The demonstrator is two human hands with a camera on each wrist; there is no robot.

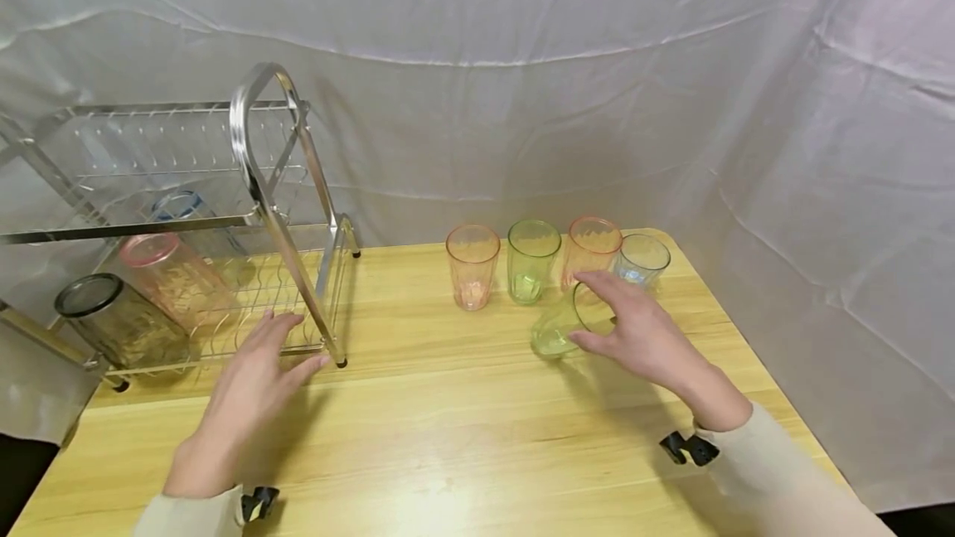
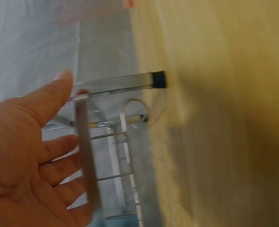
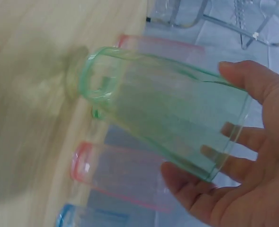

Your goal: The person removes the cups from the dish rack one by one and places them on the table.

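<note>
My right hand point(image 1: 645, 334) holds a green drinking glass point(image 3: 172, 111) near its rim, thumb on one side and fingers on the other. The glass leans, its base low over the table and its mouth toward the palm. Beside it stand a second green glass point(image 1: 528, 272), two pink glasses, one left point(image 1: 473, 272) and one right point(image 1: 589, 249), and a blue glass point(image 1: 642, 259). At the front right corner of a metal dish rack point(image 1: 298, 272) is my left hand point(image 1: 249, 379), thumb spread from loosely bent fingers. In the left wrist view a rack rail covers some fingertips; contact is unclear.
On the rack's lower tier lean a dark grey glass point(image 1: 127, 326), a pink glass point(image 1: 175, 280) and a blue-rimmed glass point(image 1: 201, 226). Its upper tier point(image 1: 164, 139) has wire slots. Pale cloth point(image 1: 477, 106) hangs behind the wooden table point(image 1: 418, 421) and along its right side.
</note>
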